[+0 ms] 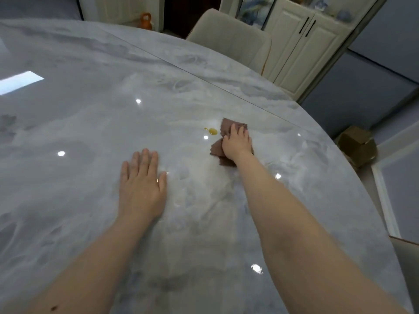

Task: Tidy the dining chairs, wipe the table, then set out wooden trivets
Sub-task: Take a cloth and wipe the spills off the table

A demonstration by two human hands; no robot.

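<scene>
A glossy grey marble table (90,114) fills most of the view. My right hand (237,143) presses flat on a crumpled brown cloth (226,126) lying on the tabletop. Just left of the cloth sits a small amber spill (212,131) with a tiny drop beside it. My left hand (141,184) rests palm down on the bare marble, fingers straight, holding nothing. A cream dining chair (229,37) stands at the far edge of the table. No trivets are in sight.
White cabinets with dark handles (303,48) stand behind the chair. A brown cardboard box (356,146) sits on the floor to the right of the table. An orange object (146,20) stands on the floor beyond the far edge. Part of another chair (408,257) shows at the right.
</scene>
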